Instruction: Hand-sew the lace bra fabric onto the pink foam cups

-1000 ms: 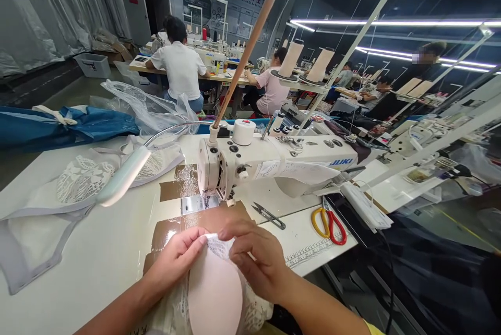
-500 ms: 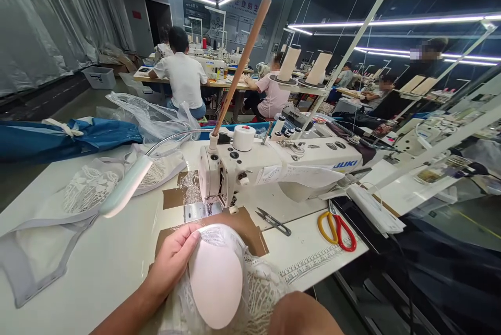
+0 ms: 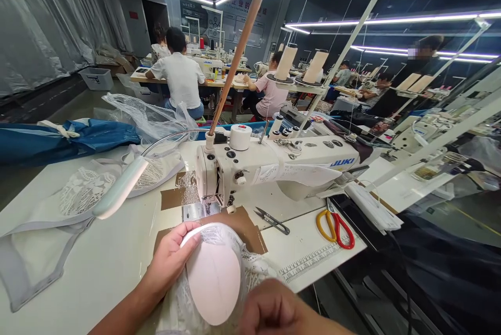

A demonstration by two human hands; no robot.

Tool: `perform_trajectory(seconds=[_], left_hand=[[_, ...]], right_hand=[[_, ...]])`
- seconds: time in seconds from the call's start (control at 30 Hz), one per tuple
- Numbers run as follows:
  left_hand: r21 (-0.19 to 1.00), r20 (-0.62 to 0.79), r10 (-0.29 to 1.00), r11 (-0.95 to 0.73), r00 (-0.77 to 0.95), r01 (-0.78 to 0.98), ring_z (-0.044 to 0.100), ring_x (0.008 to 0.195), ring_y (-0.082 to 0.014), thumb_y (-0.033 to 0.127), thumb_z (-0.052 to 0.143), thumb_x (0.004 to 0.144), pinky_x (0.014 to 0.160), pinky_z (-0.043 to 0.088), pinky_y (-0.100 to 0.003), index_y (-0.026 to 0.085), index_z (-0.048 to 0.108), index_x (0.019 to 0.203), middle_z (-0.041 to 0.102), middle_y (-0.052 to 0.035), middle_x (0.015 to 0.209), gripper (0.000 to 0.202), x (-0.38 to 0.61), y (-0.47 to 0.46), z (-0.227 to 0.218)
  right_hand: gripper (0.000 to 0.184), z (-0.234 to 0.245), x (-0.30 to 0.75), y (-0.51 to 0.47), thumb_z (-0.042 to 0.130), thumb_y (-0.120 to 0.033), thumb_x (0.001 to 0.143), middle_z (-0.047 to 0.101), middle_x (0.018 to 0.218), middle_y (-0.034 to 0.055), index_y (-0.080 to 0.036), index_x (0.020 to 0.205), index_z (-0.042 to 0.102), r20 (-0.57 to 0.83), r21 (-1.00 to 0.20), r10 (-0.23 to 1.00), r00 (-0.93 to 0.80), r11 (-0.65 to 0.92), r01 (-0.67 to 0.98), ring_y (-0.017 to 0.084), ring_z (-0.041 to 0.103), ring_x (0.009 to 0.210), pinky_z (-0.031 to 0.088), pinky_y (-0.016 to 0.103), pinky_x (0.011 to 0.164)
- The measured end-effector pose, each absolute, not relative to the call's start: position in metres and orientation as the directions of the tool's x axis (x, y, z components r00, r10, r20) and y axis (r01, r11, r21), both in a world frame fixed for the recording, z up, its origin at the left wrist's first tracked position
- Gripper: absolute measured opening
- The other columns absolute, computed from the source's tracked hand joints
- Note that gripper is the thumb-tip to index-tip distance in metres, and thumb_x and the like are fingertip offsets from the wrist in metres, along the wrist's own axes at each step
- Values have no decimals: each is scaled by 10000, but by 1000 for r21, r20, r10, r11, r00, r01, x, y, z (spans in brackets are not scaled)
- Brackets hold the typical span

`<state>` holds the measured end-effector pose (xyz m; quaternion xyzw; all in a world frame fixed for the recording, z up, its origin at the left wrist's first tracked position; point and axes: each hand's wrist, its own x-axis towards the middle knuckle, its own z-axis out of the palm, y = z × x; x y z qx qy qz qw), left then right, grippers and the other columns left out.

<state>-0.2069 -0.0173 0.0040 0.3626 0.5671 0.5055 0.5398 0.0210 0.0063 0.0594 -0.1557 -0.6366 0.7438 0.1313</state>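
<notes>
My left hand (image 3: 174, 256) pinches the top edge of a white lace bra (image 3: 219, 233) between thumb and fingers. A smooth pale pink bra cup pad (image 3: 214, 283) faces me at its front. Low on the right, my right hand (image 3: 277, 309) is curled closed beside the lace, slightly blurred; whatever its fingertips hold is hidden. Just beyond the bra are the needle and metal plate of a white sewing machine (image 3: 235, 168). The bra's lower part drops out of view at the bottom edge.
Thread snips (image 3: 273, 220) and scissors with yellow and red handles (image 3: 335, 228) lie right of the machine. A lamp (image 3: 119, 189) hangs over another grey-edged lace bra (image 3: 47, 251) at left. A tall brown rod (image 3: 235, 63) rises from the machine. Several people sew farther back.
My right hand has come up and left from the bottom edge, now showing curled fingers beside the bra. My left hand keeps its pinch; the view has shifted slightly.
</notes>
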Motion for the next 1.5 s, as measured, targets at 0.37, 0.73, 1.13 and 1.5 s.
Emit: perform_trajectory(seconds=[0.37,0.73,1.13,1.5], left_hand=[[969,-227,970,216,-91,-123,578,752,-210,468,554,879,674,484,-282,171,681,1010,656,-45,807,349,-209,-18,2],[971,-236,968,231,-87,-68,572,770,-212,460,533,890,681,486,-266,194,683,925,668,-46,826,308,-212,-16,2],[962,-267,954,255,-135,-99,587,690,-216,504,579,834,622,494,-279,175,695,875,671,-54,757,352,-207,-15,6],[960,-268,956,255,-117,-117,565,684,-199,495,571,847,614,482,-267,175,694,900,656,-48,748,347,-208,-15,4]], right_hand=[[202,21,-32,61,464,-157,862,551,642,12,-179,795,653,462,-494,588,-664,792,357,127,480,592,336,230,549],[188,18,-35,65,444,-106,814,485,602,6,-181,791,614,589,-298,423,-688,906,302,151,389,572,303,272,525],[187,16,-34,66,417,-92,818,476,634,19,-173,832,585,544,-292,419,-727,907,305,167,400,593,346,275,534],[189,13,-32,67,435,-88,804,523,644,22,-173,873,588,608,-300,394,-690,918,260,157,413,580,354,276,540]])
